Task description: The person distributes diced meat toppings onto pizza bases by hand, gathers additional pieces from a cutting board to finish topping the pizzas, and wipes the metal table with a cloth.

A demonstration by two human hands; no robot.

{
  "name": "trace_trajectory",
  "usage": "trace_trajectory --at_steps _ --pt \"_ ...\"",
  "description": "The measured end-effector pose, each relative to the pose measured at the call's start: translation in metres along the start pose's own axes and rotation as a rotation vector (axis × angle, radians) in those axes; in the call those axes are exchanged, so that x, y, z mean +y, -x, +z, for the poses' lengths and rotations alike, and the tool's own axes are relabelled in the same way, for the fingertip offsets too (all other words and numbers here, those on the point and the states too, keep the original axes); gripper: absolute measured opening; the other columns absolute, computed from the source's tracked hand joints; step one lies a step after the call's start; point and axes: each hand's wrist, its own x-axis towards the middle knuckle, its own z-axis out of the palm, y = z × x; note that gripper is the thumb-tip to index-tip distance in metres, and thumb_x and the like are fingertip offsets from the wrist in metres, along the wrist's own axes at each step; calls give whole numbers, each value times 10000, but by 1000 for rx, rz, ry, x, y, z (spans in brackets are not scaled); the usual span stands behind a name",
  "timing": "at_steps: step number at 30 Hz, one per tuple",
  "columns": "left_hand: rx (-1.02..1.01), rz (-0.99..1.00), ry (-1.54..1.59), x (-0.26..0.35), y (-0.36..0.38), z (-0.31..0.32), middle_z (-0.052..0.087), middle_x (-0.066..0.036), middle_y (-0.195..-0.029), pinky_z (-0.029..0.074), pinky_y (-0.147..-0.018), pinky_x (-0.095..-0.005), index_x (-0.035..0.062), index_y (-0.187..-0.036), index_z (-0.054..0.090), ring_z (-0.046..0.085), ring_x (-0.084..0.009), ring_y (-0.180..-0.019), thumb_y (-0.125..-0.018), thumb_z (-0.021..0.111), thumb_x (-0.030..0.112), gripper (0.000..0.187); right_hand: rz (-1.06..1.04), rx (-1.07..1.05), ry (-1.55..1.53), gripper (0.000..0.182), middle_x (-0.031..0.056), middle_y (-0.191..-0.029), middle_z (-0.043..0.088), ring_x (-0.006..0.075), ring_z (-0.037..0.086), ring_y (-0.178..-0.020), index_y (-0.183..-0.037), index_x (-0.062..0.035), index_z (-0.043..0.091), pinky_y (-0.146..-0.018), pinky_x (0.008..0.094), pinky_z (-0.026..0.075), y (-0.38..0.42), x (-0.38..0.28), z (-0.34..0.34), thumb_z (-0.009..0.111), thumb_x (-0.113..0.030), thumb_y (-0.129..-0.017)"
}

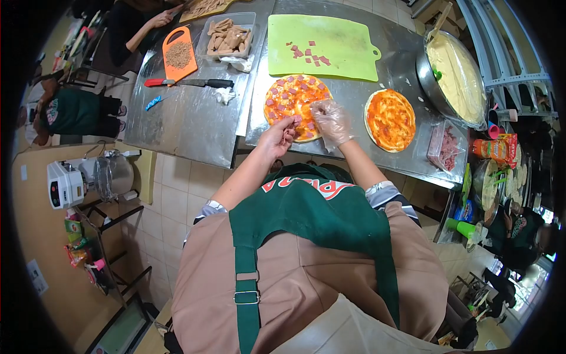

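"On the steel table (pixel 356 94), what's under our hands?"

"Our round pizza (pixel 290 96); our left hand (pixel 279 138) pinches a ham square (pixel 296 119); our gloved right hand's (pixel 332 123) grip, we can't tell; a clear tub (pixel 434 147) holds pink shreds (pixel 450 147); a steel bowl (pixel 423 72), pale dough (pixel 453 76)."

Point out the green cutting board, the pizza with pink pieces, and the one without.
Green cutting board (pixel 342 45), head view: bare part of its surface.
Pizza with pink pieces (pixel 295 99), head view: middle of its topped face.
Pizza without pink pieces (pixel 390 120), head view: middle of its sauced face.

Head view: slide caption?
Bare left hand and gloved right hand at a pizza dotted with pink cubes, sauced base nearby.
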Motion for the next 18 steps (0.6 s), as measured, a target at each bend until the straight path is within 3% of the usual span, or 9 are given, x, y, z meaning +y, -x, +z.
trace_trajectory --at_steps 1,4,7,9,11,15,16,18 --pt "-2 -2 -1 -1 -1 1 544 -12 -714 320 -334 -87 27 -837 533 421 -7 -489 -791 538 131 114 92 -32 -357 154 47 -781 579 132 565 -714 -897 -49 571 -625 253 449 2 -3 3 554 -109 -757" --pt "-52 22 -55 -6 -4 9 534 7 -690 319 -336 -88 44 -820 538 419 -11 -489 -780 555 132 98 219 -113 -615 164 38 -790 603 85 539 -678 -857 -50 602 -609 220 436 10 -20 -1 617 -116 -707" --pt "-18 23 -53 -8 -6 15 535 13 -687 317 -336 -87 51 -833 546 419 -11 -488 -779 558 137 102 335 -174 -561 149 22 -762 601 67 529 -668 -842 -24 602 -602 215 438 8 -17 -7 616 -92 -710" --pt "-39 2 -50 -9 -7 13 536 14 -691 322 -334 -88 57 -827 547 425 -10 -488 -777 560 141 99 300 -186 -604 133 22 -739 599 77 529 -638 -835 -21 603 -585 221 439 7 -11 -15 601 -88 -720" --pt "-47 6 -33 -6 -7 9 540 7 -697 326 -336 -89 53 -825 541 428 -10 -489 -778 557 140 100 386 -60 -657 130 20 -719 598 77 525 -624 -828 -47 609 -582 223 439 2 -4 -25 587 -136 -736" --pt "-51 14 4 -2 -8 -3 553 -16 -718 339 -340 -90 40 -829 524 438 -9 -493 -783 545 134 107 344 76 -145 183 44 -751 623 114 576 -648 -830 -104 616 -601 253 442 -17 18 -26 577 -242 -716" --pt "-50 17 6 -2 -7 -4 553 -16 -718 339 -340 -90 40 -829 524 438 -9 -493 -783 545 134 107 328 61 -89 151 66 -760 618 154 584 -682 -853 -78 604 -608 261 443 -22 20 -22 566 -155 -728" --pt "-35 31 25 0 -5 -4 564 -34 -741 342 -342 -89 28 -840 517 445 -10 -490 -788 537 131 117 293 41 53 143 75 -763 615 185 585 -687 -836 -94 606 -615 280 445 -27 11 -19 564 -175 -726"
